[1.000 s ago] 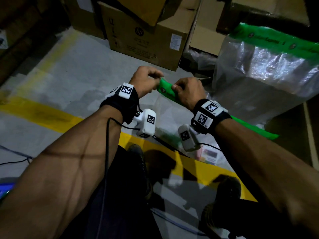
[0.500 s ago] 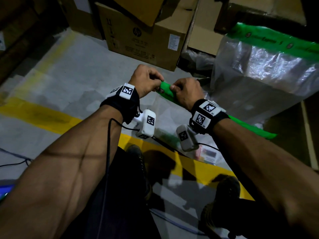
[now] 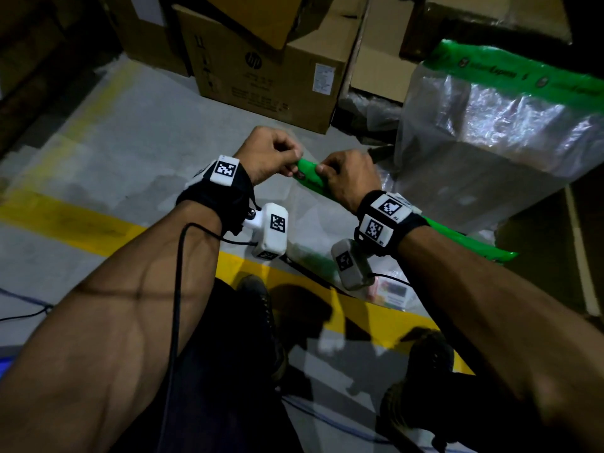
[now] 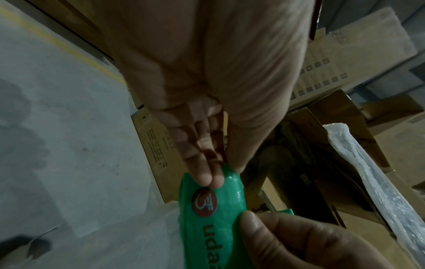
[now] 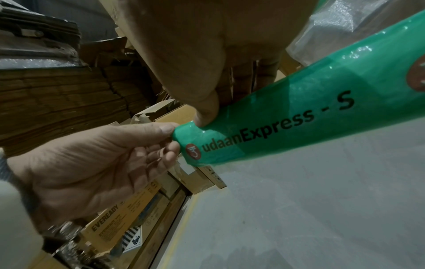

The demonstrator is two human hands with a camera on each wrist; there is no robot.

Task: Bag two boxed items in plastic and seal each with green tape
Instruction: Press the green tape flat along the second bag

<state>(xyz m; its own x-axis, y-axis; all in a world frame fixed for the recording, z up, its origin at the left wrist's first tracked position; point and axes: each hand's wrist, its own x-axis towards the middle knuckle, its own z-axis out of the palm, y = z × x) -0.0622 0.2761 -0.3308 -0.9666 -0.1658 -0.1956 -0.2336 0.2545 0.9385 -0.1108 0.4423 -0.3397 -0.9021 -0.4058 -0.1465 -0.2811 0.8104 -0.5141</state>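
Note:
A green printed tape strip (image 3: pixel 309 176) runs along the top of a clear plastic bag (image 3: pixel 307 220) held over the floor. My left hand (image 3: pixel 277 155) pinches the strip's free end (image 4: pixel 214 203) between thumb and fingertips (image 4: pixel 205 175). Just to the right, my right hand (image 3: pixel 346 181) grips the same strip (image 5: pixel 299 118), its thumb (image 5: pixel 203 103) pressed on the top edge. A small colourful boxed item (image 3: pixel 390 292) shows through the bag below my right wrist. A larger box wrapped in plastic (image 3: pixel 490 135) with green tape (image 3: pixel 523 73) across its top stands at the right.
Brown cardboard cartons (image 3: pixel 268 76) are stacked at the back, and flattened cardboard (image 5: pixel 57 94) lies beyond them. A yellow floor line (image 3: pixel 65 220) crosses the grey concrete. My shoes (image 3: pixel 261 308) stand on it, with cables (image 3: pixel 23 308) trailing at the left.
Both hands stay on the green strip in almost the same place. The left fingers have shifted slightly at the strip's end.

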